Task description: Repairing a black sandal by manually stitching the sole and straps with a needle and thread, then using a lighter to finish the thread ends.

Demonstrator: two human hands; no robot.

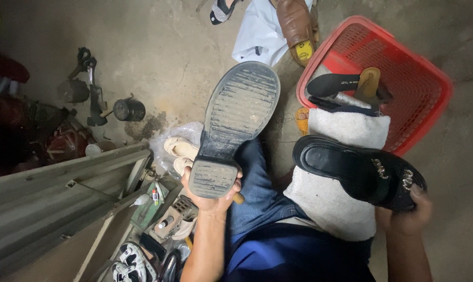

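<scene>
Your left hand (211,194) is gripping a shoe (236,122) by the heel, worn sole facing up over your knee. It looks stiff and fairly light; the heel block is the firm hold. Your right hand (408,213) is clamping a black loafer (358,171) at the toe, above the white cloth (337,201); its upper looks soft. Red basket (430,68) is sitting behind it.

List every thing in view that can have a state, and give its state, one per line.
left hand: gripping the heel of the upturned shoe
upturned shoe: sole up, worn, held off the floor
right hand: gripping the black loafer's toe end
black loafer: upright, resting on the white cloth
white cloth: draped over the lap
red basket: open, tilted, holding an insole and a sandal
brown shoe: lying on the floor
</scene>
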